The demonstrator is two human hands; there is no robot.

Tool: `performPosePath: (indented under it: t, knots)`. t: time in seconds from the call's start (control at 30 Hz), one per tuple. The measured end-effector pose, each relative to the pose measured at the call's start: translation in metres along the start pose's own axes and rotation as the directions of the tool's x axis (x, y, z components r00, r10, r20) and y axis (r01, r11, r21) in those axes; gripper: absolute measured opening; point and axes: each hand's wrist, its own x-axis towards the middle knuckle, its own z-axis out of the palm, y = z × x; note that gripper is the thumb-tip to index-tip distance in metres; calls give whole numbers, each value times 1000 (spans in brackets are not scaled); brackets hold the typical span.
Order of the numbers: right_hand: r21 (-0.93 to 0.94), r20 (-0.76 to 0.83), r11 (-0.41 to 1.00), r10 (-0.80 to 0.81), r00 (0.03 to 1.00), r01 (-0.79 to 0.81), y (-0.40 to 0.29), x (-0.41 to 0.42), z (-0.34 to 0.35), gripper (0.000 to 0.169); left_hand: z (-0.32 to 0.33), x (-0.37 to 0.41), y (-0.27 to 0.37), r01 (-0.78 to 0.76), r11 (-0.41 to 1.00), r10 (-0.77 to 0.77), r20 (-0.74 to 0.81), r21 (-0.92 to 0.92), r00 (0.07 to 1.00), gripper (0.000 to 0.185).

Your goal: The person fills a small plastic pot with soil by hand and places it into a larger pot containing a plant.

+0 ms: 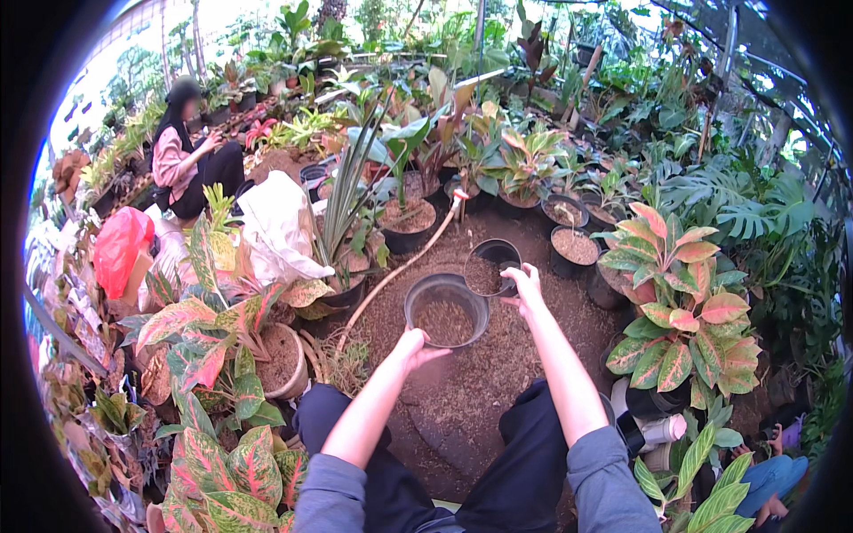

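Observation:
My left hand (418,349) grips the lower left rim of a large black plastic plant pot (481,318), which has loose brown potting mix (443,322) inside. My right hand (525,290) holds a smaller black plastic pot (496,249) by its right side. That smaller pot is tilted, with brown mix lying in its lower part, and its edge overlaps the upper right rim of the large pot. Both pots are in front of me, over soil-covered ground (466,400) between my knees.
A hose (393,274) with a red and white end curves along the left. Potted aglaonemas stand left and right (693,300), more pots (574,248) beyond. A white sack (276,226) and red plastic bag (123,250) lie left. One person (193,156) sits upper left; another is partly visible lower right (773,480).

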Motion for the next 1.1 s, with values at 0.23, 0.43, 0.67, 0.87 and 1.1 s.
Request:
performPosePath:
  t: [0.23,0.43,0.67,0.87,1.1]
  knots:
    - [60,-5,992,-112,994,112,1,-16,16,72,3,-35,33,-161,969,138,130,187,982,86]
    - [-335,-5,900,-298,955,279,8,-11,23,82,8,1,-4,-129,991,129,32,15,991,86]
    - [-508,145,644,-591,794,572,-10,-49,38,82,9,-11,0,-39,993,43,31,-110,999,76]
    - [-510,192,569,-655,731,645,-24,-53,37,81,9,-15,1,-22,992,24,20,-121,999,74]
    - [-489,256,547,-655,711,679,-20,-64,43,80,4,-21,5,-8,990,16,51,-139,999,72]
